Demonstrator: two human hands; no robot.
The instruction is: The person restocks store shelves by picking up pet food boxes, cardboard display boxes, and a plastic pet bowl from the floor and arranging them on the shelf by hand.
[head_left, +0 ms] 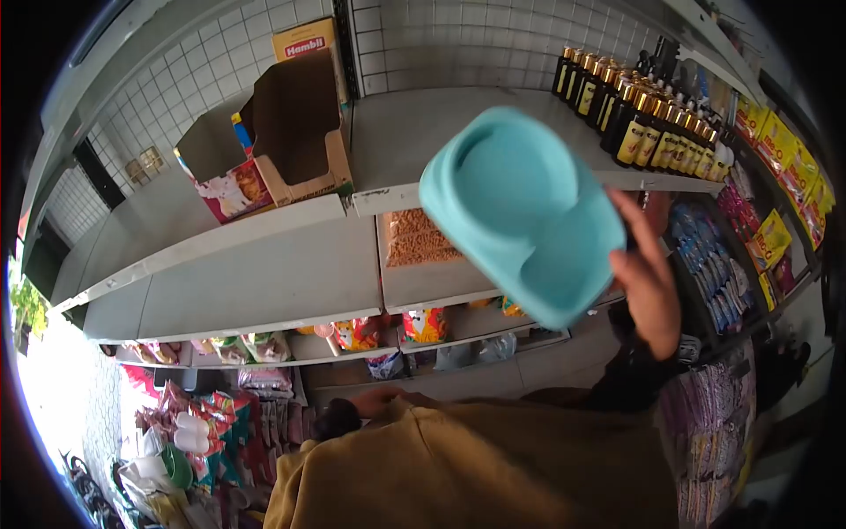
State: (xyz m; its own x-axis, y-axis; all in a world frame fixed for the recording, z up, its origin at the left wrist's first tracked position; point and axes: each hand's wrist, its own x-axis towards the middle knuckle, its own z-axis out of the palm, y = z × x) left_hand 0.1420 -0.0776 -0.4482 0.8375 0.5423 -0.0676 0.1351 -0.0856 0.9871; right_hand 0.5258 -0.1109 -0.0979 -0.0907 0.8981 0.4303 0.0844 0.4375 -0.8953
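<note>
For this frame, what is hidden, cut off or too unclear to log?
- Right hand: its fingers are hidden behind the teal tray it holds, head view.
- Left hand: not seen; the yellow-brown garment fills the lower frame.
- Dark bottles: labels too small to read.
- Cardboard box: contents hidden by its walls.
- Goods at lower left: washed out by glare.

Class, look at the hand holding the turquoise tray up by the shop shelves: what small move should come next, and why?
Probably lower the turquoise tray onto the bare shelf behind it. The right hand grips only its right edge, holding it tilted in mid-air, and that shelf has open space left of the dark bottles.
</note>
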